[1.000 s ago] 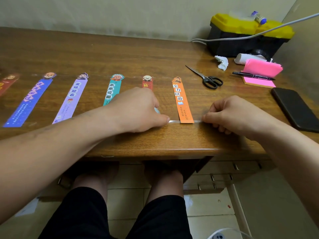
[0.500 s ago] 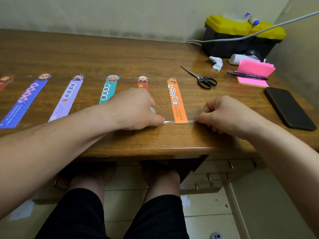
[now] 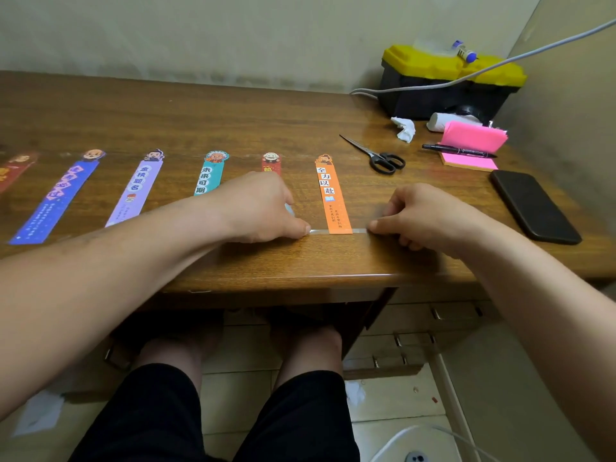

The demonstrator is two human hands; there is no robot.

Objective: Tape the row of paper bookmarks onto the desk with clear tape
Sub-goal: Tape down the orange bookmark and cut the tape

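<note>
**Tape stretched across the foot of the orange bookmark**

A thin strip of clear tape was stretched flat across the bottom end of a long orange paper bookmark, close to the front edge of the brown wooden desk. One end was pinched by the left hand, with the fingers curled in and a fingertip pressed right at the tape. The other end was pinched the same way by the right hand, knuckles up and fingers tucked under. So both hands were clamped on the tape, one on either side of the bookmark. Something pale and see-through was poking out from under the left hand, but what it was couldn't be told.

The rest of the row was laid out to the left: a short red bookmark mostly hidden behind the left hand, then a teal bookmark, a lilac bookmark, a blue bookmark and a dark red bookmark cut off at the frame edge.

Off to the right, black-handled scissors, a black pen lying across a pink sticky-note pad, a black phone and a black toolbox with a yellow lid were parked.
</note>
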